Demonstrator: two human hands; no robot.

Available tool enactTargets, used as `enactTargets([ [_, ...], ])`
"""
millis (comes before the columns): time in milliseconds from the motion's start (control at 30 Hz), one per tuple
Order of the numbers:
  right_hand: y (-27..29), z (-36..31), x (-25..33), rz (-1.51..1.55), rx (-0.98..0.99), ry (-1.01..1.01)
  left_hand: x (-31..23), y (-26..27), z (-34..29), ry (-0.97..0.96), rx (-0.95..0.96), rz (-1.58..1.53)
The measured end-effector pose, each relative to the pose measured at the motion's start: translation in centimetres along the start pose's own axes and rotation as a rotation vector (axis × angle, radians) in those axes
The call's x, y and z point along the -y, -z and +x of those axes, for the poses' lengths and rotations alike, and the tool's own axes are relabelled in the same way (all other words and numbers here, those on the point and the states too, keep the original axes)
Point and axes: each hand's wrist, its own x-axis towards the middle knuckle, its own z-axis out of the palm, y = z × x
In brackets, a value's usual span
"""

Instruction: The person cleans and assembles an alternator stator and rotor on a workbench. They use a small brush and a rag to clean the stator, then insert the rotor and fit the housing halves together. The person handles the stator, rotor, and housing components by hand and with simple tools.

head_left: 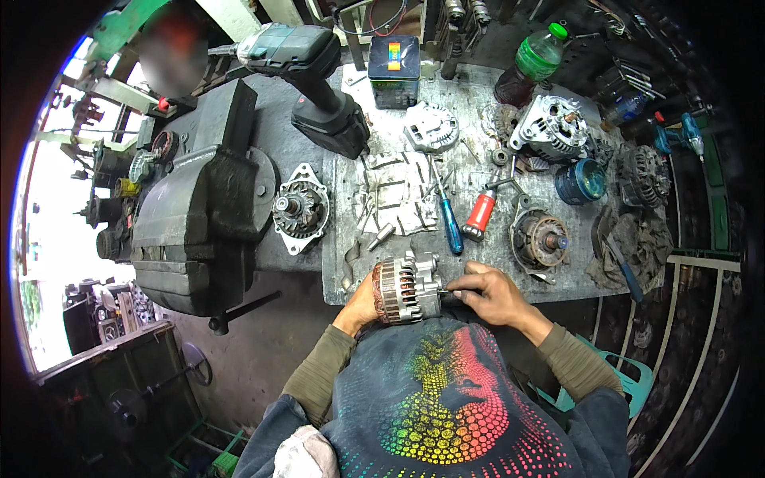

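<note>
My left hand [361, 305] is closed round the left side of an alternator half [408, 288], a silver housing with copper windings, held on its side at the bench's front edge against my shirt. At its right end, the fingers of my right hand [492, 298] are pinched together close to the metal. What they hold, if anything, is too small to make out. Beyond my hands lie a blue screwdriver [451, 225], a red-bodied tool [480, 213] and a small metal socket [382, 237]. An alternator rotor in its front housing [543, 242] rests to the right.
A large vise [195, 231] stands on the left, beside another alternator part [301, 209]. A cordless impact wrench [319, 95] stands behind. Toward the back are a dark tin [394, 72], a bottle with a green cap [532, 60] and a complete-looking alternator [550, 127].
</note>
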Motion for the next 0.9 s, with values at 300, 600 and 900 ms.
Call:
enactTargets([
  [300, 0.2, 0.2, -0.6, -0.091, -0.017, 0.204, -1.6, 0.0, -0.1, 0.059, 0.043, -0.067],
  [600, 0.2, 0.4, -0.4, -0.101, 0.078, 0.034, -0.5, 0.3, -0.9, 0.0, -0.022, 0.094],
  [900, 0.4, 0.3, 0.2, -0.035, 0.084, -0.003, -0.6, 0.1, -0.7, 0.194, -0.109, -0.012],
])
